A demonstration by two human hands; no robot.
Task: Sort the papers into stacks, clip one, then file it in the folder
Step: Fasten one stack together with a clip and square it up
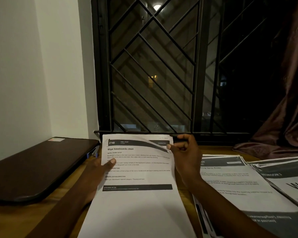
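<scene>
A stack of printed sheets point(138, 200), headed "Wipe baseboards clean", is held up in front of me over the wooden table. My left hand point(100, 167) grips its left edge, thumb on the front of the page. My right hand point(186, 153) pinches the top sheet's upper right corner, which is peeled forward and curled. A second stack of printed papers point(230, 182) lies flat on the table to the right. A third, fanned pile point(286, 176) lies at the far right. A dark brown folder point(34, 167) lies shut on the left. A blue-tipped item point(91, 153) peeks out beside it.
A barred window point(153, 69) stands right behind the table's far edge, with a dark curtain point(286, 107) hanging at the right. A white wall point(33, 74) closes off the left side. The wooden tabletop point(12, 219) shows at the lower left.
</scene>
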